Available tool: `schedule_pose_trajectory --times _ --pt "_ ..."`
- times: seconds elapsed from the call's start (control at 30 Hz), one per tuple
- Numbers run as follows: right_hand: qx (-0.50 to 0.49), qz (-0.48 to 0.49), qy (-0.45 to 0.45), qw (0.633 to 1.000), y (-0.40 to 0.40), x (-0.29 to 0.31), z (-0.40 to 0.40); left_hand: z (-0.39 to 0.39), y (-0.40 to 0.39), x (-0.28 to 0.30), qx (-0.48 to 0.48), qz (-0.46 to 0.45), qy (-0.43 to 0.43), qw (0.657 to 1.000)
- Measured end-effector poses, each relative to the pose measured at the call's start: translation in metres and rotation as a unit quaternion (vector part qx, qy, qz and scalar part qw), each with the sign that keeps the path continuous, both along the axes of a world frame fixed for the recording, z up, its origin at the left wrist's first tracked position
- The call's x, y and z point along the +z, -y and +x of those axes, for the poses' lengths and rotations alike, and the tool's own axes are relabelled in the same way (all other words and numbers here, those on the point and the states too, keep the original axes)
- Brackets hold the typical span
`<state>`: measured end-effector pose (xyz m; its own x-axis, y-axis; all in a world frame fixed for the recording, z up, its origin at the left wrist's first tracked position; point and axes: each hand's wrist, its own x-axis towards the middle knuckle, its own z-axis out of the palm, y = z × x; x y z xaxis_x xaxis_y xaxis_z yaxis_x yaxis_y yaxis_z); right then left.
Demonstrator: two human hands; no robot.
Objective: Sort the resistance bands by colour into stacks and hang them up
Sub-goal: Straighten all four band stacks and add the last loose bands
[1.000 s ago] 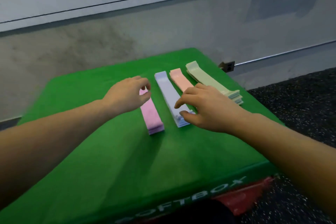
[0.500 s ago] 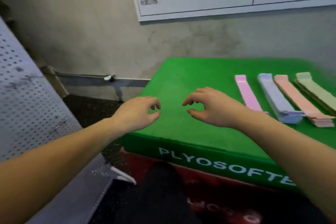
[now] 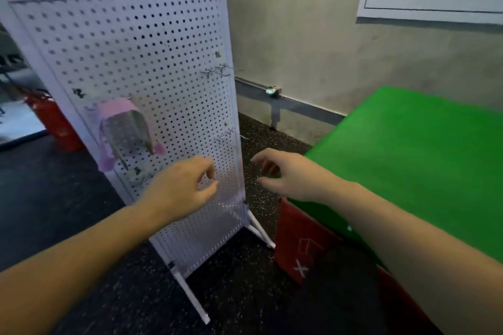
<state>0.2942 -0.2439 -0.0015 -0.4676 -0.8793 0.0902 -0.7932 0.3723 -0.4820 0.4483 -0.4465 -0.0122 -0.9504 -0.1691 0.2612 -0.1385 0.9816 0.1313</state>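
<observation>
Head view has swung from the 4 sorted stacks to the pegboard (image 3: 130,95), where pink bands (image 3: 114,114) already hang; left hand (image 3: 179,190) and right hand (image 3: 283,174) hover loosely curled, empty, so the remaining stacks are unhung.

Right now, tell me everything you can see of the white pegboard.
The white pegboard is a tall perforated panel, metal by its look, in a plain frame, standing upright on thin white splayed feet on the dark speckled floor, left of the green box. Small wire hooks jut from its right side, upper and middle. A pink band hangs on its left side. The left hand hovers in front of its lower part; whether it touches the panel is unclear.
</observation>
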Motion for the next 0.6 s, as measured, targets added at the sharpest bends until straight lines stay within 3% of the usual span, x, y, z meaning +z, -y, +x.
schedule_pose_trajectory --times 0.27,0.4,0.6 --pt "0.022 -0.053 0.099 0.993 0.117 0.014 0.028 0.071 0.066 0.013 0.106 -0.032 -0.226 0.968" --pt "-0.003 -0.081 0.155 0.985 0.169 0.026 0.044 0.078 0.094 0.014 0.158 0.041 -0.342 0.925" --pt "-0.039 -0.070 0.164 0.983 0.225 0.030 0.053 0.062 0.121 0.012 0.221 0.108 -0.291 0.924"
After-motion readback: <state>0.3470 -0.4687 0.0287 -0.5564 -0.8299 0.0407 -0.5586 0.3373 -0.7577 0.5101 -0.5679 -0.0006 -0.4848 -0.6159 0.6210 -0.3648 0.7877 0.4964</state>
